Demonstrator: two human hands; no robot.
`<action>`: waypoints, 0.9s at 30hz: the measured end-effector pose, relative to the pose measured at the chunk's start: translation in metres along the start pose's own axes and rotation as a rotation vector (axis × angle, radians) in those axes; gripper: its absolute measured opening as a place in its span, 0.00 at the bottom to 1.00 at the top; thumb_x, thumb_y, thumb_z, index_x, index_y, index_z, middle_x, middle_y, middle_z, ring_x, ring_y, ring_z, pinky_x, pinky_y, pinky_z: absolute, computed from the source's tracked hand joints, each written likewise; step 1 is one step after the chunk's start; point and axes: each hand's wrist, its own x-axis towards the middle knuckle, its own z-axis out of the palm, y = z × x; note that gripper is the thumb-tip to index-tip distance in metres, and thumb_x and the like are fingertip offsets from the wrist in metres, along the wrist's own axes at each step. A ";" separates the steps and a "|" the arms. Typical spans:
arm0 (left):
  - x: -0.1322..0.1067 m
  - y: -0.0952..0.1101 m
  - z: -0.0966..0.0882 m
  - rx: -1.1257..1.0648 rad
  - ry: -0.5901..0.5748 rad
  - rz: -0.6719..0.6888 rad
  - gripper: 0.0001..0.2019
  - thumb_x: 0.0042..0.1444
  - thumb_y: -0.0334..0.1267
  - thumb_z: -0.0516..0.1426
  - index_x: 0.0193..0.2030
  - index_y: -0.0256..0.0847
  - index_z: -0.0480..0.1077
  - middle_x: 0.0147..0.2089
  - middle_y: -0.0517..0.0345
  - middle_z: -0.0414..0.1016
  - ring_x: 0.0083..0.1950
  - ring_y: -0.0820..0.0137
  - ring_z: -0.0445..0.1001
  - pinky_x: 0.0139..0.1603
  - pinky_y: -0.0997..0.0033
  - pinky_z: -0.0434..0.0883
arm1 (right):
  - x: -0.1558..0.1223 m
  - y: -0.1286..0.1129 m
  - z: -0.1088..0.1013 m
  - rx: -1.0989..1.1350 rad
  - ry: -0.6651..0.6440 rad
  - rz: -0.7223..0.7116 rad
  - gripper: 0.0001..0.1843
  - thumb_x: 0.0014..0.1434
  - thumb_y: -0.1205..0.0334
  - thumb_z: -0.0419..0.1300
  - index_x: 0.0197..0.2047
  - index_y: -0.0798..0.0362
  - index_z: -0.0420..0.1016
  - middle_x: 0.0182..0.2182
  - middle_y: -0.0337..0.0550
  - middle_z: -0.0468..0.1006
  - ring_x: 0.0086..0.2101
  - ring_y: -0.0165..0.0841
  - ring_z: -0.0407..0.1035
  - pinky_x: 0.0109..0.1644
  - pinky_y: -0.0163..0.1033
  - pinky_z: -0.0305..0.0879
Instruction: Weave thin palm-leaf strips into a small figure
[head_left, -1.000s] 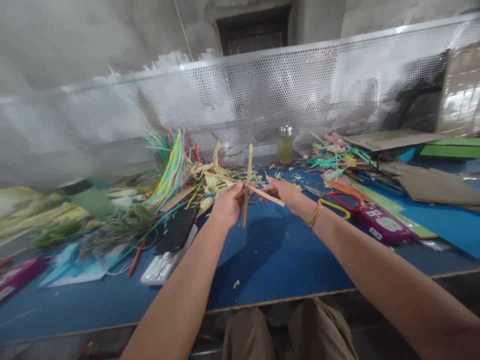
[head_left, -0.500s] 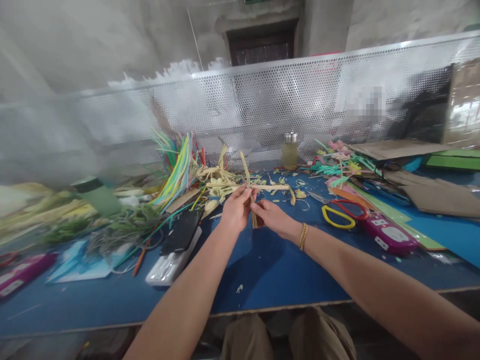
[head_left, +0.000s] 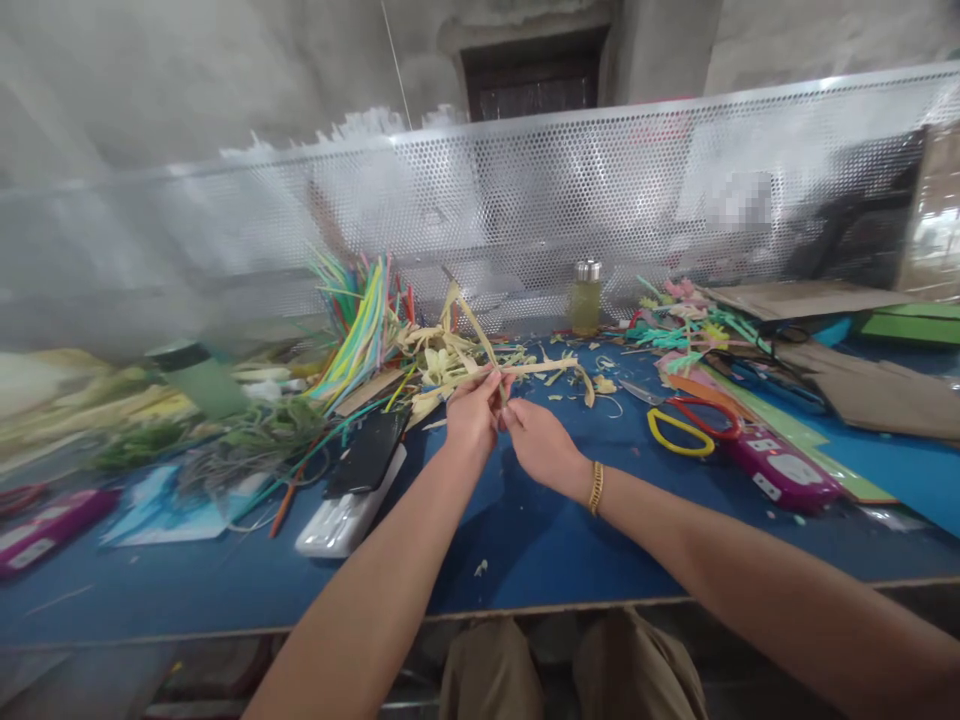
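My left hand (head_left: 475,408) pinches pale yellow, flat strips (head_left: 551,367) that look like dried leaf or straw, where they cross. One strip end points to the right and a longer one slants up to the left. Close against it, my right hand (head_left: 541,436) has its fingers closed at the lower part of the strips; its fingertips are partly hidden. A gold bracelet (head_left: 596,487) circles the right wrist. Just beyond both hands lies a loose heap of pale yellow pieces and scraps (head_left: 439,362) on the blue table (head_left: 517,545).
Scissors with red and yellow handles (head_left: 679,445) rest against a purple case (head_left: 784,470) at right. Left of my hands, a black phone (head_left: 367,455) lies on a white box (head_left: 346,525). Coloured pipe cleaners (head_left: 360,340), a capped jar (head_left: 586,300) and a perforated metal screen (head_left: 525,210) stand behind.
My right hand has turned, its back now more toward me, and the strip ends that hung below it no longer show. The upright strip now leans left.
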 end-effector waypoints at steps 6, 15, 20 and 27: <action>0.007 0.001 -0.005 -0.016 0.063 -0.032 0.08 0.48 0.21 0.61 0.35 0.34 0.75 0.27 0.57 0.78 0.29 0.73 0.78 0.39 0.73 0.75 | -0.005 -0.008 -0.002 -0.293 -0.059 -0.047 0.14 0.67 0.63 0.43 0.32 0.52 0.65 0.32 0.45 0.75 0.32 0.32 0.66 0.35 0.37 0.53; -0.003 0.008 -0.005 0.205 -0.160 -0.022 0.08 0.50 0.29 0.61 0.39 0.35 0.75 0.32 0.53 0.79 0.35 0.68 0.78 0.37 0.70 0.74 | 0.007 0.010 -0.010 0.120 -0.097 0.067 0.20 0.69 0.57 0.40 0.31 0.53 0.66 0.30 0.44 0.77 0.27 0.28 0.70 0.32 0.33 0.60; -0.005 0.009 -0.008 0.388 -0.260 0.086 0.08 0.49 0.33 0.60 0.38 0.36 0.77 0.40 0.50 0.80 0.41 0.66 0.77 0.47 0.64 0.72 | 0.012 0.017 -0.013 0.145 -0.009 0.142 0.17 0.68 0.56 0.42 0.35 0.53 0.66 0.29 0.43 0.77 0.27 0.29 0.70 0.32 0.34 0.61; -0.002 0.011 -0.010 0.532 -0.286 0.135 0.16 0.47 0.35 0.61 0.45 0.36 0.76 0.40 0.52 0.81 0.40 0.66 0.77 0.47 0.64 0.71 | 0.002 0.006 -0.023 -0.368 0.044 0.064 0.13 0.67 0.58 0.47 0.48 0.54 0.66 0.37 0.48 0.78 0.39 0.37 0.72 0.38 0.37 0.60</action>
